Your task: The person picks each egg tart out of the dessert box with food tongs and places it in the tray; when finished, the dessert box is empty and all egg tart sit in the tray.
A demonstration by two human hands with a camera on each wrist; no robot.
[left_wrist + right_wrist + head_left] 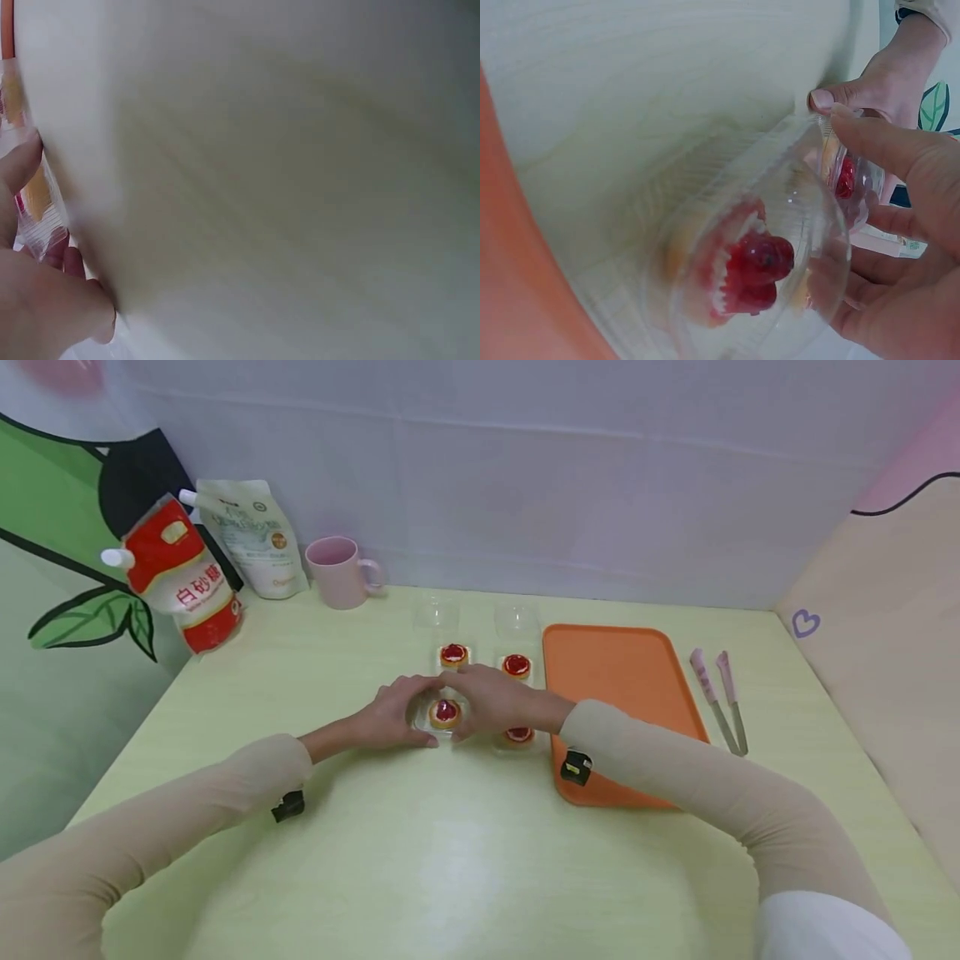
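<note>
- Tart box of clear thin plastic, apparently resting on the surface, between both hands; orange tray off to the right, with a neighbouring box in between.
- Left hand: curved round the left side, clamped on the tart box, thumb along the near edge.
- Right hand: mirrored on the right side, clamped on the same box; thumbs near each other at the front. Cannot tell how hard the squeeze is, nor whether any lid is latched.
- Inside: one tart, golden base, pale cream, glossy red topping.
- Judged very light; needs hardly any lifting force.
- Walls probably springy and thin, liable to dent or buckle under a hard pinch. Smooth too, so likely slippery under dry fingertips.
- Contents likely more fragile than the plastic: crumbly base, soft cream, topping apt to smear or slide with a tilt.
- Best taken low at the rim, on opposite sides, with even pressure and no pressing over the topping. Keep level.
- Close quarters: rear tart just beyond the fingers; knuckles best kept clear of it.
</note>
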